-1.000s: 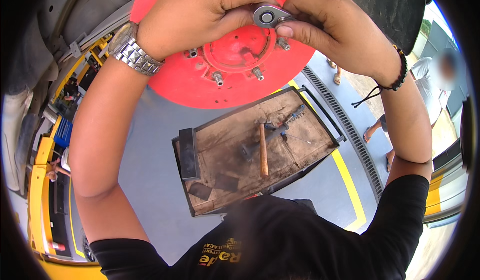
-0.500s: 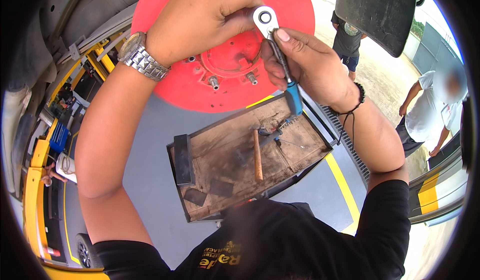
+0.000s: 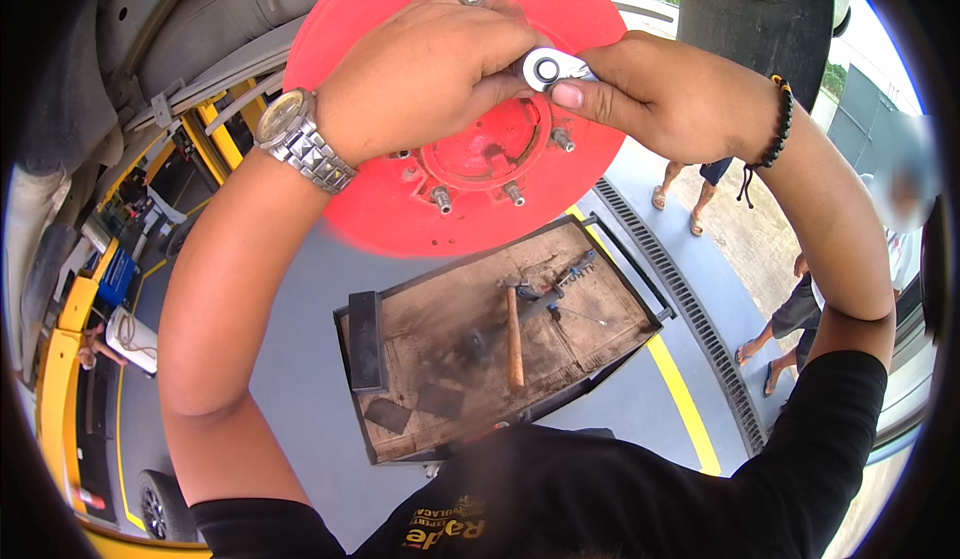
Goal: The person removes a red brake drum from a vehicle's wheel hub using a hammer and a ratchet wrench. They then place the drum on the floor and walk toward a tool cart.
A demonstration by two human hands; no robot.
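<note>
A big round red brake disc or drum (image 3: 400,231) with threaded wheel studs (image 3: 514,193) fills the upper middle. In front of it, my left hand (image 3: 430,74) is closed, its thumb and fingertips against the head of a silver ratchet wrench (image 3: 546,67). Whatever those fingertips hold behind the head is hidden. My right hand (image 3: 670,94) grips the ratchet from the right, thumb pressed along its neck. The handle is covered by that hand.
Below stands a work cart (image 3: 425,319) with a hammer (image 3: 515,344), a black box (image 3: 366,344) and dark flat pieces (image 3: 440,400). Dark bodywork overhangs at upper left. A floor grate (image 3: 680,309) runs along the right, with people standing beyond it. A yellow post (image 3: 65,389) is at left.
My right hand has swung up and to the right, turning the ratchet from pointing downward to nearly sideways. My left hand stays at its head, shifted slightly right.
</note>
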